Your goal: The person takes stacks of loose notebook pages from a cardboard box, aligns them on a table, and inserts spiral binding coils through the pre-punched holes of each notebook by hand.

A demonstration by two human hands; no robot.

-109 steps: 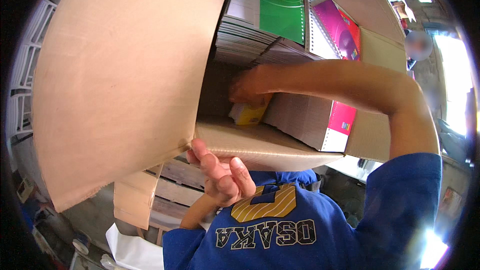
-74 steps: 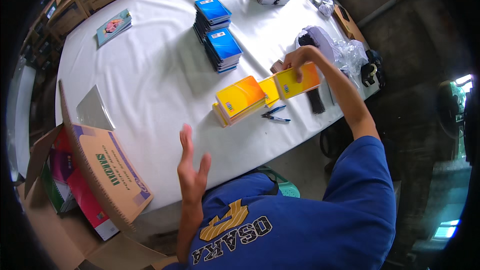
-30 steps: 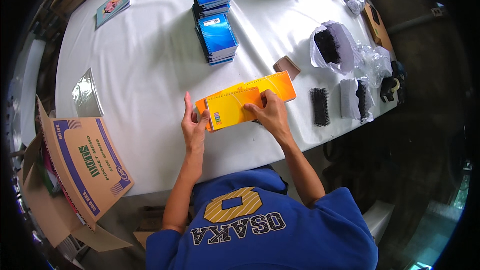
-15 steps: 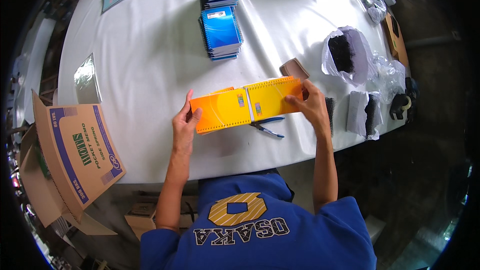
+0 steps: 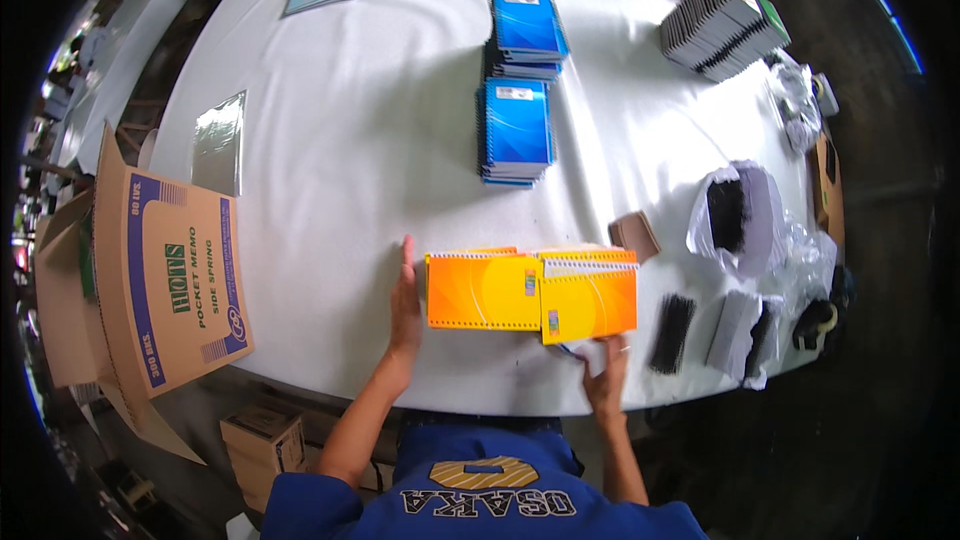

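Observation:
Two side-by-side stacks of orange-and-yellow spiral notebooks lie on the white-covered table in front of me: the left stack [image 5: 470, 292] and the right stack [image 5: 600, 305]. The right stack's top notebook sits slightly lower than the pages and wire edges behind it. My left hand [image 5: 405, 315] is open, fingers stretched out, upright beside the left stack's outer edge. My right hand [image 5: 607, 375] is at the near edge of the right stack, thumb apart from the fingers, fingertips partly hidden. Beside its thumb, blue-handled pliers [image 5: 570, 351] show only in part under the notebooks.
Blue spiral notebooks [image 5: 518, 125] are stacked farther back. An open carton [image 5: 185, 280] stands at left. At right are a brown folded piece [image 5: 635, 235], black wire spirals [image 5: 672, 333], a white bag of spirals [image 5: 735, 220] and a tape dispenser [image 5: 815, 325]. More notebooks [image 5: 725, 25] stand far right.
The orange-and-yellow notebooks, held in both hands before, now rest on the table. My left hand has opened beside them; my right hand has moved to their near edge. The view has shifted.

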